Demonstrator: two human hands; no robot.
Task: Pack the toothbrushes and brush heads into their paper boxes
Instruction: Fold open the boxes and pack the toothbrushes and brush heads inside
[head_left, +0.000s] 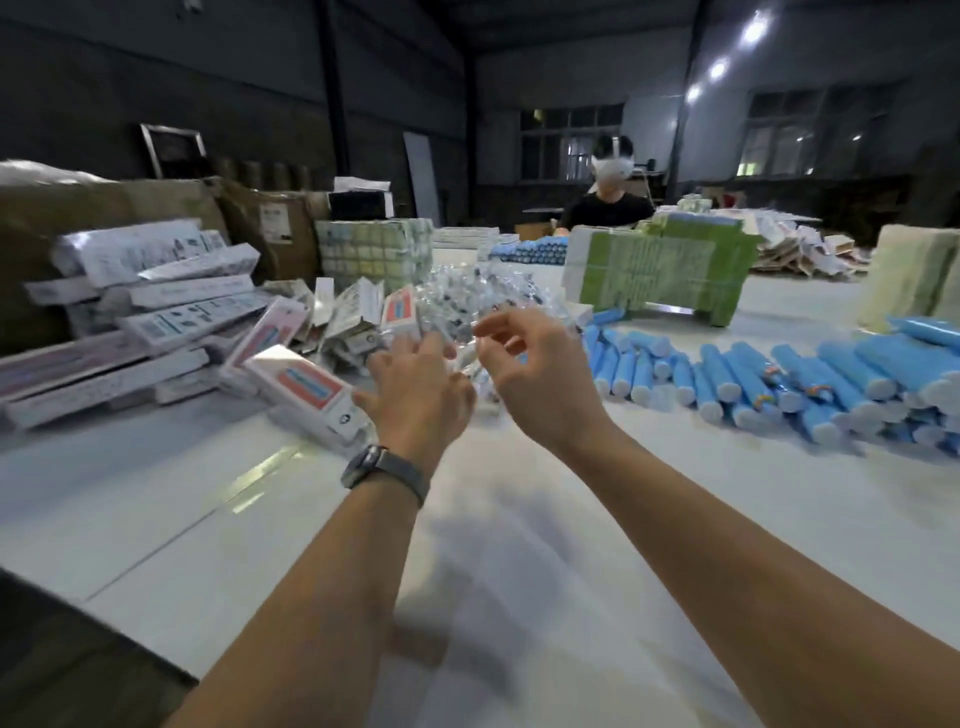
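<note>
While both arms reached over the bench (519, 519), the left hand (415, 387) and right hand (540, 384) hung loosely open above the wrapped brush heads (457, 296), gripping nothing.

Both bare forearms are reaching forward from the near edge, converging toward the middle. The left hand (415, 387) is lying palm down with its fingers spreading loosely forward, a dark band circling its wrist. The right hand (535, 374) is hovering just beside it, slightly higher, its fingers curling loosely inward toward the thumb.
</note>
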